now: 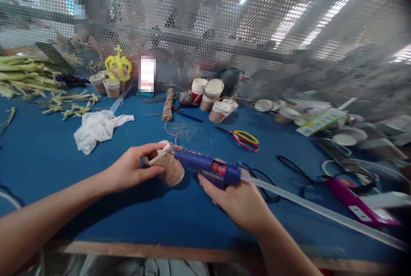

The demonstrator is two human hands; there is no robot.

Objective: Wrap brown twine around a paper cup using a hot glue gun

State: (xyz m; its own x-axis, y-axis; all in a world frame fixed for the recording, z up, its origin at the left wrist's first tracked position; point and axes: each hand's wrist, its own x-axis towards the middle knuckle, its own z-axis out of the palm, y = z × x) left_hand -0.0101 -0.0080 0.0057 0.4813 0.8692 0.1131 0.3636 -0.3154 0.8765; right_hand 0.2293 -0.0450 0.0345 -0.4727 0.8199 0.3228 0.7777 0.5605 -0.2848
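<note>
My left hand (pixel 130 169) is closed round a small paper cup wrapped in brown twine (pixel 168 167), which lies tilted on its side just above the blue table (pixel 48 160). My right hand (pixel 236 197) grips a blue hot glue gun (pixel 208 168). The gun's nozzle touches the upper rim of the cup. A long clear glue stick (pixel 321 212) juts out of the gun's back toward the right. A strand of twine runs from the cup up to a twine spool (pixel 168 104) further back.
Red and yellow scissors (pixel 244 139) lie behind the gun. Several twine-wrapped cups (pixel 216 98) stand at the back centre, and more with a yellow crown (pixel 118 67) at the back left. White mesh cloth (pixel 96 128), green leaves (pixel 25 77), a magenta tool (pixel 359 201) and black cables surround them. A perforated screen closes the back.
</note>
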